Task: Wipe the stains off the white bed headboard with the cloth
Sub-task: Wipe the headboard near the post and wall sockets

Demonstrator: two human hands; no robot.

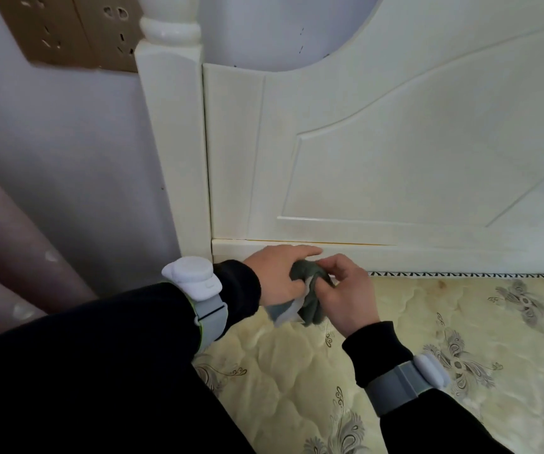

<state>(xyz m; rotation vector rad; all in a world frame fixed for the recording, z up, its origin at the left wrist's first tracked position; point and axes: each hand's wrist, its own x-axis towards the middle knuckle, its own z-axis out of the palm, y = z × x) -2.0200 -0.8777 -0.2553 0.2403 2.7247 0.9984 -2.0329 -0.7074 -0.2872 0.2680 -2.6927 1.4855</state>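
Observation:
The white headboard (379, 152) fills the upper right, with a carved panel and a corner post (172, 132) on its left. A grey-green cloth (310, 303) with a pale underside is bunched just in front of the headboard's bottom rail (428, 257), above the mattress. My left hand (277, 276) grips the cloth from the left, its index finger stretched along the rail. My right hand (346, 290) pinches the cloth from the right with curled fingers. Small dark specks (301, 37) show near the headboard's round cut-out at the top.
A quilted cream mattress (460, 339) with grey floral print lies below the headboard. A lilac wall (67, 142) with brown sockets (64, 31) stands left of the post. Pinkish fabric (8, 257) hangs at the far left. Both wrists wear grey bands.

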